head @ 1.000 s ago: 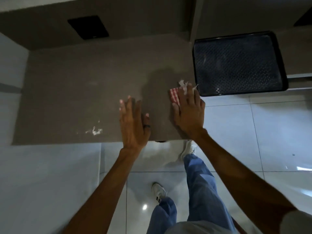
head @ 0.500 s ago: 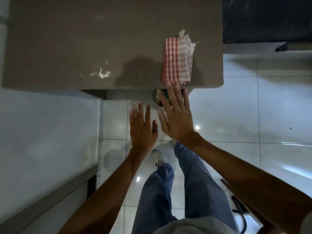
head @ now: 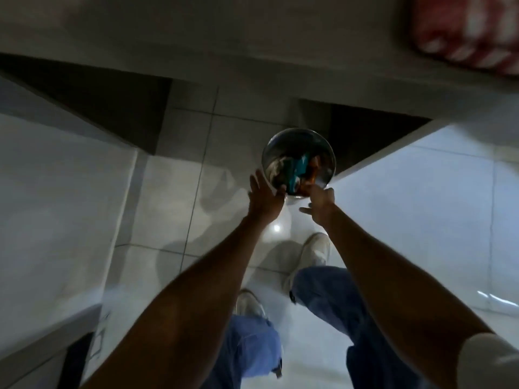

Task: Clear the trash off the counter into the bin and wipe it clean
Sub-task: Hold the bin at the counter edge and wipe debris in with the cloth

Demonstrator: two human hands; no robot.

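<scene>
A round metal bin (head: 292, 141) stands on the tiled floor under the counter edge, holding trash, among it a teal wrapper (head: 298, 171). My left hand (head: 264, 197) clasps the bin's near left rim, thumb over the edge. At the near right rim, my right hand (head: 320, 202) has its fingers curled over the edge and its thumb sticking out. The grey counter (head: 196, 37) fills the top of the view. On it at the far right lies a blurred red-and-white checked cloth (head: 463, 32), away from both hands.
Dark openings under the counter lie to the left (head: 112, 108) and right (head: 370, 130) of the bin. A white wall or cabinet face (head: 50, 206) borders the floor on the left. My feet and blue jeans (head: 331, 318) are just behind the bin.
Both hands left the counter and cloth, dropped below the edge and reached down to the bin's rim. The view tilted down and moved closer to the floor.
</scene>
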